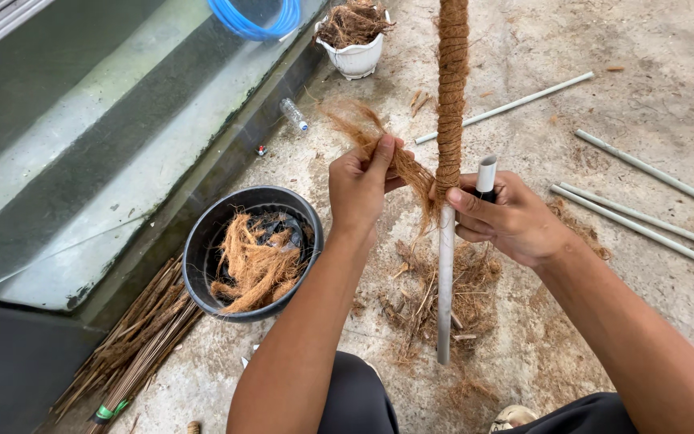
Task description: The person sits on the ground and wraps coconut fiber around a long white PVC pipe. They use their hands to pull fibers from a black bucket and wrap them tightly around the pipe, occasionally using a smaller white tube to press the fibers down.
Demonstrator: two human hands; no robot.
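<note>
Floor: bare concrete (604, 48), fibre-strewn.
Left hand (359, 189): pinched a coir tuft (411, 165).
Right hand (512, 219): gripped the coir-wrapped pipe (447, 265) and a small tube (486, 175).
Nearby: black bowl (202, 241) held coir.

The pole (445, 281) is smooth, matt grey-white tubing, plastic by the look of it. Its upper part is wound in rough, hairy brown fibre rope (451, 88). The left hand (359, 189) pinches a tuft (399, 157) of the same dry, wiry fibre; the right hand (512, 221) holds a small smooth tube (486, 175), white with a black part, probably plastic. The bucket (202, 249) is glossy black plastic, filled with coarse fibre. The floor (644, 64) is rough, dusty concrete. The pot (357, 58) is glossy white.
</note>
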